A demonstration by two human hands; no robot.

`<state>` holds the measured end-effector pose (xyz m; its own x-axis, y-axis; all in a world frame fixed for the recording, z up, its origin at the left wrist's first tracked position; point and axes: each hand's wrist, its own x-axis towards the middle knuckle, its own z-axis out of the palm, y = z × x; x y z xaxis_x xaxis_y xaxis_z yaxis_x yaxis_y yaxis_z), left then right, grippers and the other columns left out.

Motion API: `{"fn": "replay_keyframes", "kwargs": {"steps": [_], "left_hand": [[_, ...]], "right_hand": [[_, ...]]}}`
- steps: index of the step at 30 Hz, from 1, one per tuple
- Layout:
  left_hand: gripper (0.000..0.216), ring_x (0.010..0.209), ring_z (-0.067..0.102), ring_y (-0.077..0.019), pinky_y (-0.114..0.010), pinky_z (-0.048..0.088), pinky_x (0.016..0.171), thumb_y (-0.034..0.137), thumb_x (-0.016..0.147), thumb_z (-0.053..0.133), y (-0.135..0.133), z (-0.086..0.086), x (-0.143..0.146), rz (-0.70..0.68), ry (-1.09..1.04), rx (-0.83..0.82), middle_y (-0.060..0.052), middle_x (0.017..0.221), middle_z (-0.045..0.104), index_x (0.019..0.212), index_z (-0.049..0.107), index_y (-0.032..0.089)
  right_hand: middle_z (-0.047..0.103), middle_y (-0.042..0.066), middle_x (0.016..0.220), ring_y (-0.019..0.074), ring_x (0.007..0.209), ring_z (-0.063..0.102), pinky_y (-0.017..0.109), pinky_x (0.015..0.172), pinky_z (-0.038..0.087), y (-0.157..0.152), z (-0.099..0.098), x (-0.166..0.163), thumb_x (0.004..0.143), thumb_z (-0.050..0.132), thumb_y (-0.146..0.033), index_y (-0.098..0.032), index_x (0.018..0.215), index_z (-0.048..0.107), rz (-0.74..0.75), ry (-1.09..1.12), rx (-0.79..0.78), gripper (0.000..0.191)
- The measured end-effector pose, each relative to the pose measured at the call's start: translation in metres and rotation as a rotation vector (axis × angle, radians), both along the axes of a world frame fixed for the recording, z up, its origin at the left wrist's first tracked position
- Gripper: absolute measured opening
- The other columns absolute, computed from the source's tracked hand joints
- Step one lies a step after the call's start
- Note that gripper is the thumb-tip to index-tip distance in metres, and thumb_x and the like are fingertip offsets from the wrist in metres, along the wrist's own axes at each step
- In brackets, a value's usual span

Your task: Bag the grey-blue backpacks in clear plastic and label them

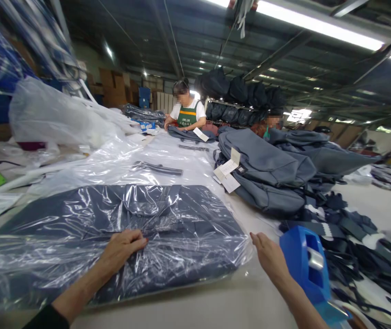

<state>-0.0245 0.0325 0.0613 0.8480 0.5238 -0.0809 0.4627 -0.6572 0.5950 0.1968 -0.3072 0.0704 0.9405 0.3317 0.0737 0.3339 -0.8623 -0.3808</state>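
Note:
A dark blue-grey bag point(188, 219) lies flat on the table in front of me inside a transparent plastic bag point(61, 249), which is wrinkled and shiny. My left hand point(123, 249) rests on top near the middle, its fingers curled together on the plastic. At the right end of the plastic is my right hand point(267, 251), thumb and fingertips pressed together. Whatever may be between those fingertips is too small to make out. Just right of that hand stands a blue tape dispenser point(300, 256) with a shiny roller.
Grey bags with paper tags point(227, 176) are piled at the right point(267, 160). Dark straps point(349, 237) lie beyond the dispenser. Loose plastic sheeting point(58, 114) heaps at the left. Grey strips point(161, 168) lie ahead. A co-worker in a green apron point(186, 116) handles a bag across the table.

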Motion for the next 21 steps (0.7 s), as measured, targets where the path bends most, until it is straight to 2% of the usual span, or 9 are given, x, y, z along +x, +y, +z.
{"fn": "replay_keyframes", "kwargs": {"steps": [5,10,16,21], "left_hand": [[0.034,0.074,0.056,-0.0191,-0.032,0.036,0.076,0.046,0.079,0.035,-0.011,0.012,0.001,-0.018,0.052,0.142,0.000,0.068,0.058,0.061,0.048,0.021],[0.025,0.078,0.056,-0.0197,-0.035,0.033,0.081,0.039,0.084,0.042,-0.018,0.010,0.001,-0.020,0.030,0.221,0.001,0.072,0.059,0.070,0.053,0.021],[0.024,0.080,0.056,-0.0198,-0.035,0.031,0.082,0.037,0.087,0.045,-0.021,0.009,0.000,-0.035,0.031,0.253,0.001,0.072,0.059,0.073,0.055,0.020],[0.023,0.080,0.057,-0.0195,-0.035,0.030,0.081,0.035,0.087,0.045,-0.020,0.006,-0.001,-0.045,0.040,0.284,0.001,0.073,0.061,0.074,0.057,0.021]], "right_hand": [[0.064,0.007,0.071,0.0225,0.069,0.065,0.029,0.056,0.030,0.010,-0.007,-0.011,0.097,0.037,-0.029,-0.020,0.081,0.053,-0.042,-0.042,-0.222,0.024],[0.069,0.009,0.078,0.0247,0.074,0.068,0.029,0.056,0.030,0.011,-0.002,-0.016,0.099,0.033,-0.031,-0.021,0.083,0.052,-0.073,-0.018,-0.351,0.027],[0.070,0.009,0.079,0.0264,0.081,0.068,0.029,0.060,0.036,0.009,-0.002,-0.014,0.099,0.028,-0.044,-0.022,0.084,0.051,-0.135,-0.013,-0.368,0.035],[0.069,0.011,0.077,0.0283,0.080,0.068,0.030,0.059,0.038,0.004,0.000,0.004,0.097,0.031,-0.047,-0.021,0.088,0.056,-0.201,-0.017,-0.322,0.037]]}}
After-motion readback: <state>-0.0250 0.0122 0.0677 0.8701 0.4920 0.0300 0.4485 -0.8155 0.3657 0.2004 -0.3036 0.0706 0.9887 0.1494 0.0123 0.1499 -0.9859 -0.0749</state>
